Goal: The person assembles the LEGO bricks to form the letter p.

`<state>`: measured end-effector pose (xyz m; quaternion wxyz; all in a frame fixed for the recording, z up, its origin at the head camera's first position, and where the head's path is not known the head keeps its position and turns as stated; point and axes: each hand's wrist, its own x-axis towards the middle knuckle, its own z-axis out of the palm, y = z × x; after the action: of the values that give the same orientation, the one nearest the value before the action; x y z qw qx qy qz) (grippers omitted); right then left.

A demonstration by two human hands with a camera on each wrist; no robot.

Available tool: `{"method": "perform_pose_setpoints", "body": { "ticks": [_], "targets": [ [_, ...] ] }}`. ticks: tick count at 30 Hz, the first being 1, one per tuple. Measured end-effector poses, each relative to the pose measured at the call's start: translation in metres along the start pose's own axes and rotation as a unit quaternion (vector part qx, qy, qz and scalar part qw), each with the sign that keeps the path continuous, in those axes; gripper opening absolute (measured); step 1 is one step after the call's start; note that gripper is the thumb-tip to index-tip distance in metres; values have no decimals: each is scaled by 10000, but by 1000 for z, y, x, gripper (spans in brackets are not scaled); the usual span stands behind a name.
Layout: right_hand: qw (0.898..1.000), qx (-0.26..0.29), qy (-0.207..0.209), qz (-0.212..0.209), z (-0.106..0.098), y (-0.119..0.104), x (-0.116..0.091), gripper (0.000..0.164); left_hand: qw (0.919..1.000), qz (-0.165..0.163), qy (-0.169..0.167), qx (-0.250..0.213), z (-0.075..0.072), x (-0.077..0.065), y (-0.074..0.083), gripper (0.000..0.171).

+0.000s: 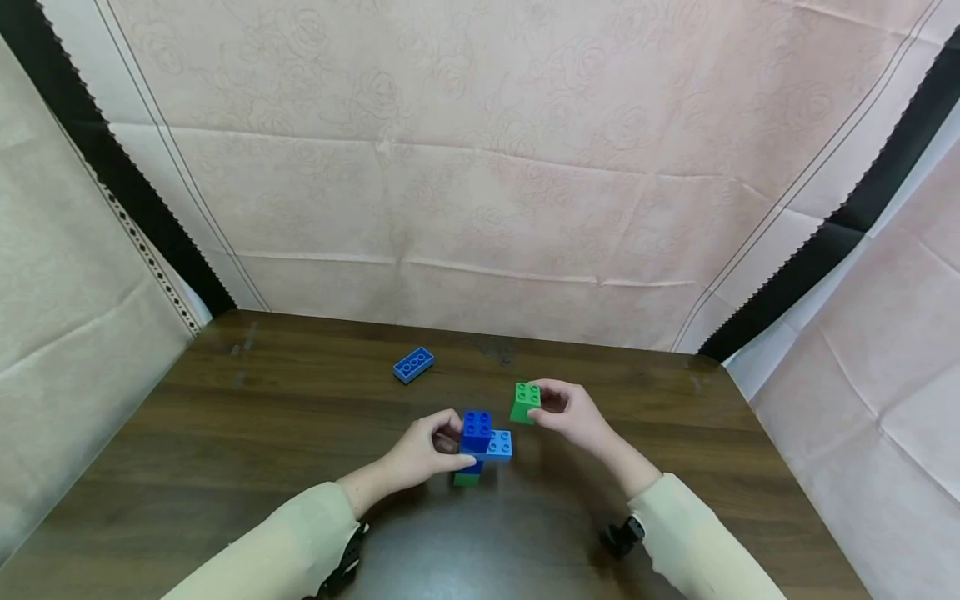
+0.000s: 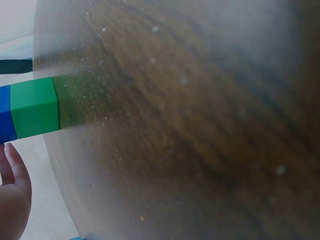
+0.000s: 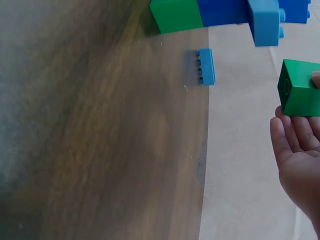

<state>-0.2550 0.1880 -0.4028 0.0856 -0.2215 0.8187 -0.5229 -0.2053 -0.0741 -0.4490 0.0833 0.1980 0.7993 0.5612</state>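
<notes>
My left hand (image 1: 420, 450) grips the side of a small tower of toy building bricks. At its foot is a green brick (image 1: 466, 480), then a dark blue one, then a longer light blue brick (image 1: 501, 444) that juts out to the right, and a dark blue brick (image 1: 476, 429) on top. Just right of the tower, my right hand (image 1: 573, 414) pinches a separate green brick (image 1: 523, 404), studs up, held in the air and apart from the tower. The right wrist view shows this green brick (image 3: 300, 90) between thumb and fingers.
A loose blue brick (image 1: 413, 365) lies on the brown wooden table (image 1: 300, 392), behind the tower and to its left. Pale patterned cloth (image 1: 450, 208) hangs beyond the back edge, with more cloth at both sides.
</notes>
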Motion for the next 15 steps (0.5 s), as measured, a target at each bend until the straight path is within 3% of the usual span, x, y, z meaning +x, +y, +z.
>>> {"method": "perform_pose_setpoints", "body": {
  "ticks": [15],
  "targets": [
    [9987,57,-340,-373,7,-5,-17,35,10000,-4,-11,43,1,2,-3,28]
  ]
}}
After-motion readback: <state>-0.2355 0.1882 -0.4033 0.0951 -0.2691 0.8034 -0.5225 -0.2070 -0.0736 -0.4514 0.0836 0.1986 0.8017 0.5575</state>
